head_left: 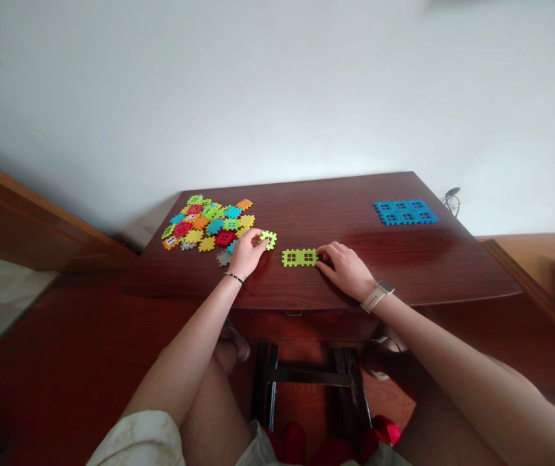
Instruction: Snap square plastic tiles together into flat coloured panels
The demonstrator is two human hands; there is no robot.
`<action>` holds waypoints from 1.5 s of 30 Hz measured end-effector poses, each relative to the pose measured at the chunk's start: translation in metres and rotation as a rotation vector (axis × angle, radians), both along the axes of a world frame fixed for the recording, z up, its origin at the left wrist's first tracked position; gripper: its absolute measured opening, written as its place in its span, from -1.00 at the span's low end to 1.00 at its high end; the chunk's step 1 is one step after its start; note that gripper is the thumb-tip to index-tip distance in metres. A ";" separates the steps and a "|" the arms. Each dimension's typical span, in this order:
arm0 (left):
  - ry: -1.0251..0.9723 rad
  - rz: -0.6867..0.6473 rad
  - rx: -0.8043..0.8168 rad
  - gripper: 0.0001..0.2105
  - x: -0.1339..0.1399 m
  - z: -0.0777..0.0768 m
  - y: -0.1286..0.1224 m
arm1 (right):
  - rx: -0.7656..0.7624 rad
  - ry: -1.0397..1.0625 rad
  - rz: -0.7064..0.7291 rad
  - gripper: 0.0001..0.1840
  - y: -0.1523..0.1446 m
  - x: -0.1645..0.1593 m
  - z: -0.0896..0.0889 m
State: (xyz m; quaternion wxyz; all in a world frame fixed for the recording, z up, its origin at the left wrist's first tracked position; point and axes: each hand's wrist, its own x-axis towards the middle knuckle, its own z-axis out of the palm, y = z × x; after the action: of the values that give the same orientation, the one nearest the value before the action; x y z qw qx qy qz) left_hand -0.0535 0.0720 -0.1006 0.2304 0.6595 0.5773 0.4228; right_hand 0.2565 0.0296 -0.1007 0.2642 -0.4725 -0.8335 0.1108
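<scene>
Evidently, the left hand (247, 252) pinches a lime-green window tile (273, 241) between thumb and fingertips, its toothed rim clear of them. The right hand (348, 270) has thumb and forefinger at the three o'clock end of a lime-green two-window panel (299, 257); whether they squeeze it or merely steady it, I cannot tell. From that panel, the pinched tile is at ten o'clock, near but apart. Should the two meet tooth against tooth, a tilted tile would probably jam, and a loose right-hand hold could let the panel skid or twist. Just beside the left wrist, toward its nine o'clock, lies a grey tile (223, 258); a low sweep of that arm might drag it along. Further out at ten o'clock spreads the mixed heap of interlocking tiles (208, 223), overlapping and easily scattered by a bump. Toward two o'clock, a blue six-window panel (405, 212) rests on the dark wooden tabletop (326, 217).
</scene>
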 end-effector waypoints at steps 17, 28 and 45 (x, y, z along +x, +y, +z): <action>-0.255 -0.270 -0.199 -0.72 0.010 0.003 -0.016 | -0.005 0.006 0.002 -0.83 -0.001 0.000 0.003; -0.209 -0.258 -0.210 -0.75 0.007 0.009 -0.022 | -0.011 0.002 0.008 -0.83 -0.001 0.000 0.004; -0.144 -0.254 -0.222 -0.77 0.008 0.007 -0.024 | 0.000 0.001 0.008 -0.84 -0.001 0.000 0.003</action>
State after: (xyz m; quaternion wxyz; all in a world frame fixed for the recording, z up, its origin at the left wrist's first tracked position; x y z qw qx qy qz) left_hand -0.0460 0.0481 -0.0935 0.3943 0.6655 0.5144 0.3702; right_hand 0.2570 0.0287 -0.0974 0.2644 -0.4693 -0.8351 0.1121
